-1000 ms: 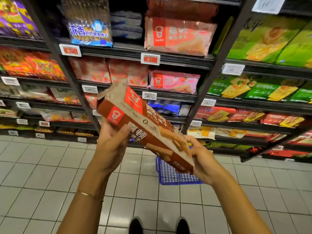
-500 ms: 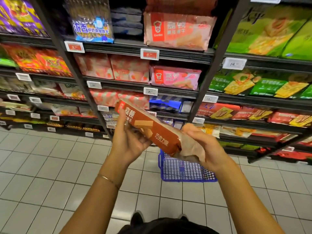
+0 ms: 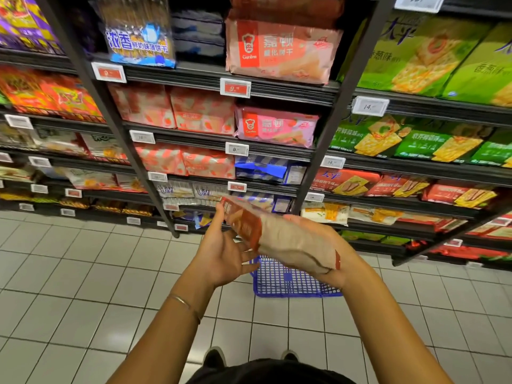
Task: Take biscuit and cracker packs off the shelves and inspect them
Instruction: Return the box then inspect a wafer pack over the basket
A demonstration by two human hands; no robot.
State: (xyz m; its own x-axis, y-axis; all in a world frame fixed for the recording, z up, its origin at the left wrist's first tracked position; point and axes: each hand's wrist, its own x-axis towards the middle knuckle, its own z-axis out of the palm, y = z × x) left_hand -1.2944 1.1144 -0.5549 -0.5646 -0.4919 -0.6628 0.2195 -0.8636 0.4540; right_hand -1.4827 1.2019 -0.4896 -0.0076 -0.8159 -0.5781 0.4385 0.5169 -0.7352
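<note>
- The right hand grasped the biscuit pack from beneath, its fingers curled over the pack's 12 o'clock edge.
- The left hand lay released, palm up and fingers loosely spread, at 9 o'clock of the pack. Its thumb stood beside the pack's far end, and whether it touched could not be told through the blur.
- The pack was a long, flat wrapper, red-brown at the far end and pale beige at the near end. It was held in the air between the two hands, tilted, just in front of the lower shelves.
- A thin bracelet circled the left wrist.
- At 6 o'clock of the hands a blue plastic basket with a grid wall stood on the floor, which was laid in pale square tiles with a slight gloss.
- At 12 o'clock rose dark metal shelves with slanted uprights and small price tags clipped to their front edges.
- Soft pink packs filled the middle bay, and glossy green packs printed with square crackers lay at 2 o'clock.
</note>
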